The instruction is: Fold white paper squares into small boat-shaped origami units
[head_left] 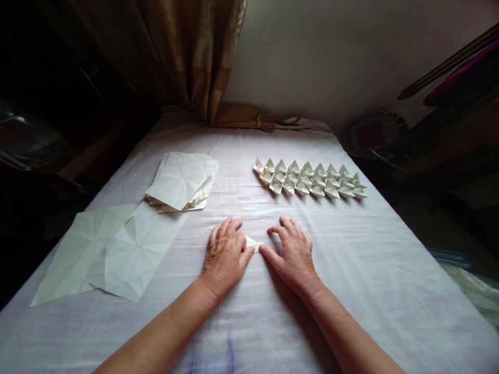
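On the cloth in front of me lies a small folded piece of white paper (252, 244), partly covered by my fingers. Curled over its left end is my left hand (227, 253), its thumb and fingers pressing it down. From the other side, the thumb of my right hand (291, 250) touches the right tip of the paper. The other fingers of that hand are bent and spread apart above the cloth, holding nothing. Beyond my right hand stand rows of small folded paper boats (306, 180) with pointed peaks.
A stack of creased paper sheets (181, 179) sits at the back left. Two creased sheets (136, 252) overlap nearer me on the left. The pale cloth (370, 291) has wrinkles and covers the whole surface. A brown curtain (210, 62) hangs at the far edge.
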`<state>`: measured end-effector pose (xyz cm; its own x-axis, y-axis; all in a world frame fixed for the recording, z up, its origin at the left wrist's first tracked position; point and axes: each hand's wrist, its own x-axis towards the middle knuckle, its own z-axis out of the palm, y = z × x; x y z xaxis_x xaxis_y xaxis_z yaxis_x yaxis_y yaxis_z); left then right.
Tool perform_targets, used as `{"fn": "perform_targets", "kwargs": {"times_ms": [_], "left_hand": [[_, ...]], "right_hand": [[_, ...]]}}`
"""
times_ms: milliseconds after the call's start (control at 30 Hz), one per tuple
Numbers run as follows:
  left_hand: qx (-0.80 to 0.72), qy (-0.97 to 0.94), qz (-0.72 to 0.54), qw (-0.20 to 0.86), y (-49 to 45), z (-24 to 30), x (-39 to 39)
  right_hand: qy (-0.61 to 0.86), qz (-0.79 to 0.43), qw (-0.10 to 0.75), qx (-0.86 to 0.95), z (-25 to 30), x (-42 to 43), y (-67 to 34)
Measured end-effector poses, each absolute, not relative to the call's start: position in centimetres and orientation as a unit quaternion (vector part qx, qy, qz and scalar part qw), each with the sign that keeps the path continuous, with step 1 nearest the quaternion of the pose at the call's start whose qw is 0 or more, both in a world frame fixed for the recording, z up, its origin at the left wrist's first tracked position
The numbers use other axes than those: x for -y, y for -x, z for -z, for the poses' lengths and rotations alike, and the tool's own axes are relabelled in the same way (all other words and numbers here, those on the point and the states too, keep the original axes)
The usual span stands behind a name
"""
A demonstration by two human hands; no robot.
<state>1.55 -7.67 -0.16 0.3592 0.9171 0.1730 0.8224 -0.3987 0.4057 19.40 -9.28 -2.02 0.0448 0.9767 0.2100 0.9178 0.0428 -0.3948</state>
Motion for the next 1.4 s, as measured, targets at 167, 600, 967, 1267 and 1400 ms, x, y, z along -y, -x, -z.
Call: {"fn": "perform_targets", "kwargs": {"times_ms": [167, 600, 967, 1267, 1400], "left_hand": [[-0.545, -0.811, -0.182, 0.106, 1.6, 0.4, 8.4], [-0.578, -0.785, -0.196, 0.108, 2.5, 0.7, 8.4], [-0.578, -0.782, -0.187, 0.135, 0.1, 0.5, 7.9], [-0.547, -0.79, -0.212, 0.176, 0.1, 0.5, 8.2], [-0.532, -0.797, -0.218, 0.183, 0.1, 0.5, 8.3]], "right_hand": [[0.684, -0.062, 0.23, 0.689, 2.1, 9.4, -19.4], [0.636, -0.037, 0.267, 0.723, 2.6, 9.6, -19.4], [0.596, -0.073, 0.275, 0.751, 1.8, 9.8, -19.4], [0.58, -0.105, 0.261, 0.764, 1.2, 9.9, -19.5], [0.577, -0.111, 0.267, 0.764, 1.2, 9.9, -19.6]]}}
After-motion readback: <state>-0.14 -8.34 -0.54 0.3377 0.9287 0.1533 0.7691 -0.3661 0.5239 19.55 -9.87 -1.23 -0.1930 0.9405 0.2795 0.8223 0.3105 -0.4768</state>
